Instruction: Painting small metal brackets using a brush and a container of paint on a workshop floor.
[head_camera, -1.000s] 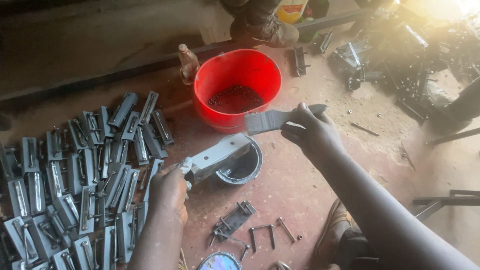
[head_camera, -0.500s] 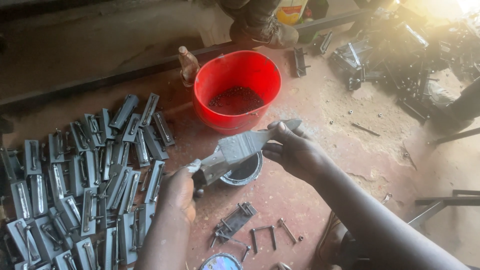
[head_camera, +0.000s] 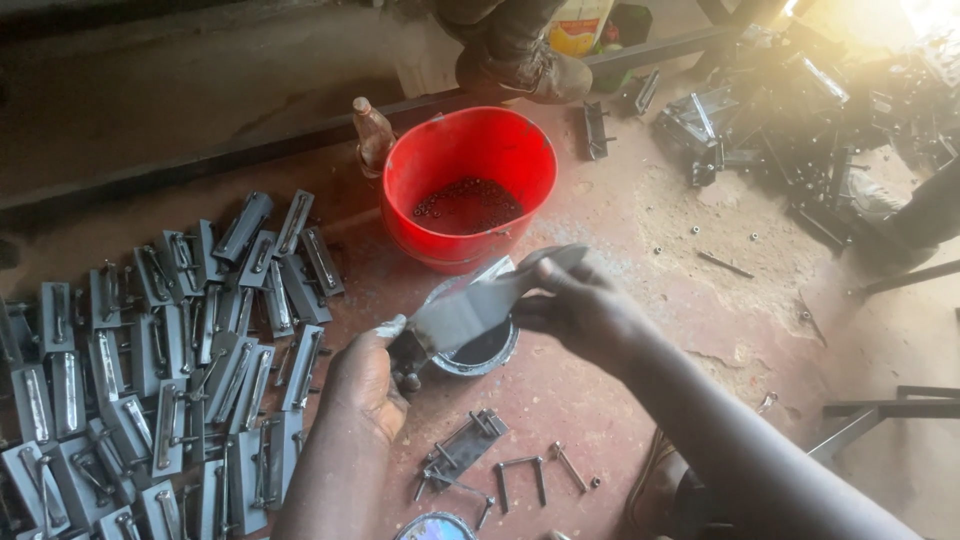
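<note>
The left hand (head_camera: 368, 385) grips the lower end of a flat grey metal bracket (head_camera: 470, 310), and the right hand (head_camera: 580, 305) pinches its upper end. Both hold it over a small round tin (head_camera: 480, 350) on the reddish floor (head_camera: 660, 250). Just behind stands a red bucket (head_camera: 468, 190) with small dark pieces in its bottom. Rows of similar brackets (head_camera: 170, 370) lie to the left, and loose bolts (head_camera: 530, 475) lie below the hands.

Head camera — looks steeply down (close) at floor (head_camera: 700, 300).
</note>
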